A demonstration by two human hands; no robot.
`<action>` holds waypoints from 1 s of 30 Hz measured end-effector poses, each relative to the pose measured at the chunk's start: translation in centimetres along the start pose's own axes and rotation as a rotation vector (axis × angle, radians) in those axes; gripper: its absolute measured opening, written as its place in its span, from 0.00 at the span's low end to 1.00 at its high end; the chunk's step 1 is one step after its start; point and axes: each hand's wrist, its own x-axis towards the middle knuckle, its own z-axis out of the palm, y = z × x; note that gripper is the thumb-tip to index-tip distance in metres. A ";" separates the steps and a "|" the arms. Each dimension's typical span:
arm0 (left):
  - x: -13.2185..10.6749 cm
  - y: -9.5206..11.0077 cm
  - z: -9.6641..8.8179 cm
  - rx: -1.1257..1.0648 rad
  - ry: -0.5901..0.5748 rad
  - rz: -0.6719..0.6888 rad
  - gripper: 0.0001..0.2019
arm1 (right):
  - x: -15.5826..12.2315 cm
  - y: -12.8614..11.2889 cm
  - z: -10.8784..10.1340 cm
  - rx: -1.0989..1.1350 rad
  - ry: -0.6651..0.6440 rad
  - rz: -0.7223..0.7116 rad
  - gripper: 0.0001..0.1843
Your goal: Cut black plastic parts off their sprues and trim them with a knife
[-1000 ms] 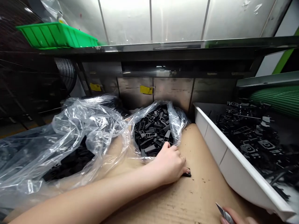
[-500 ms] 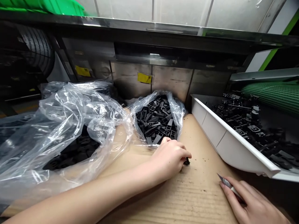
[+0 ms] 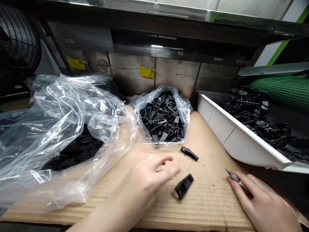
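My left hand (image 3: 147,177) is a little blurred above the cardboard, thumb and forefinger apart, with nothing between them. Just right of its fingertips is a black plastic part (image 3: 184,186), slightly blurred. A second black plastic part (image 3: 189,153) lies on the cardboard farther back. At the lower right my right hand (image 3: 263,199) is closed around a craft knife (image 3: 235,178), its pointed blade sticking out toward the upper left. Behind the two parts, a clear plastic bag (image 3: 182,111) stands open, full of similar black parts (image 3: 161,119).
The brown cardboard (image 3: 205,199) covers the work surface, with small black crumbs on it. A large clear bag (image 3: 60,106) of dark pieces spreads over the left. On the right stands a white tray (image 3: 217,129) of black assemblies. A metal shelf edge (image 3: 181,19) crosses overhead.
My left hand has drawn back to the left and opened, and two black parts now show on the cardboard. The right hand still grips the knife. The view has tilted slightly down.
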 end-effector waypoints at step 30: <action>-2.0 2.5 2.6 -0.028 0.138 -0.080 0.14 | -0.5 -0.3 -0.2 0.061 -0.011 -0.010 0.19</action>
